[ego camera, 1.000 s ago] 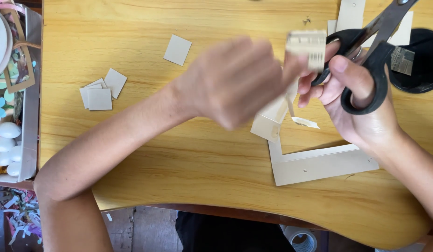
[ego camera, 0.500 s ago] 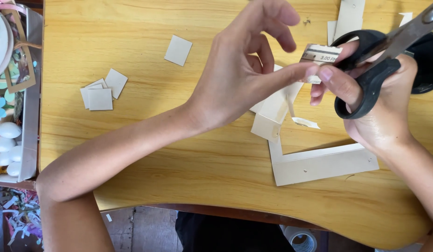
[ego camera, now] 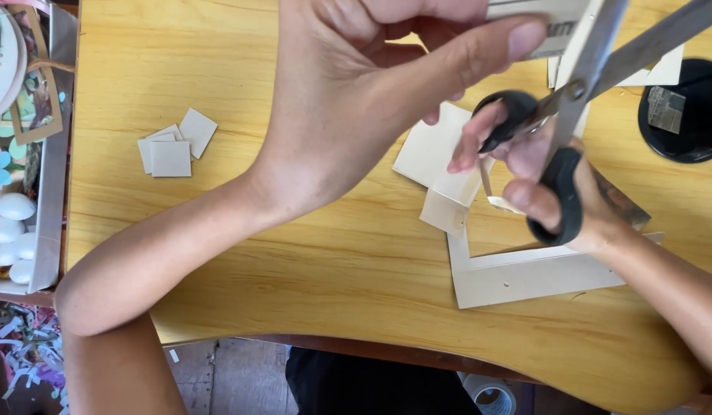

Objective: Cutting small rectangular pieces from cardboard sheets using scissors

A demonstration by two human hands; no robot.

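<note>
Your left hand [ego camera: 356, 100] is raised close to the camera, and its thumb and fingers are pinched narrow on a small piece of card [ego camera: 536, 15] at the top edge of the view; only the lower part of that card shows beyond your thumb tip. Your right hand [ego camera: 548, 177] holds the scissors [ego camera: 571, 115], with fingers threaded through the black handle loops, and the blades reach up past your left thumb, parted a little, right beside the held card. Whether a blade is touching the card cannot be told, since the blades are blurred there. Under your right fingers, flat on the wooden table [ego camera: 294, 269], lies an L-shaped strip of card [ego camera: 525, 277], its long arm running beneath your right wrist. Just below your left thumb and beside your right fingertips sits a loose sheet of card [ego camera: 429, 150] with a smaller offcut [ego camera: 444, 211] at its lower corner. Well away from both hands, past your left wrist, rests a little pile of cut squares [ego camera: 172, 150]. Beyond your right knuckles, near the table's far edge, stands a round black lid [ego camera: 690, 115]. At the edge beyond your left forearm, a tray [ego camera: 52, 177] holds white egg shapes [ego camera: 10, 223].
</note>
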